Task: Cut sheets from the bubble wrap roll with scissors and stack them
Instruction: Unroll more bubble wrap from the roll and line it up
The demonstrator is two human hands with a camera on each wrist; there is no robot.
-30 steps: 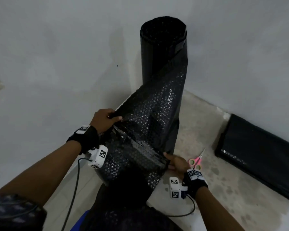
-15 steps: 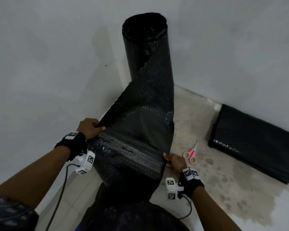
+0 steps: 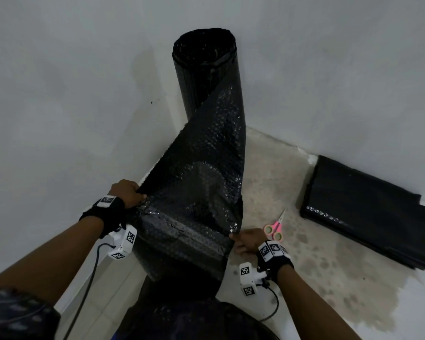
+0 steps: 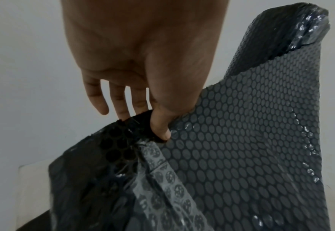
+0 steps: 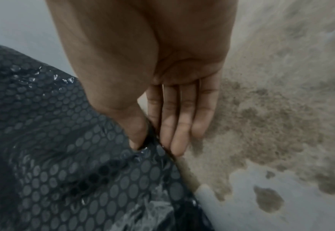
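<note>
The left hand (image 3: 127, 193) had moved lower than before, both hands pinching the edges of the wrap (image 3: 201, 182) pulled from the upright roll (image 3: 204, 67), right hand (image 3: 247, 240) beside the scissors (image 3: 275, 228) on the floor.

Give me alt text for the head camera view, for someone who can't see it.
Two hands pull a black bubble wrap sheet from an upright roll in a wall corner: left hand grips one edge, right hand pinches the other. Pink scissors lie on the floor beside a stack of cut sheets.
</note>
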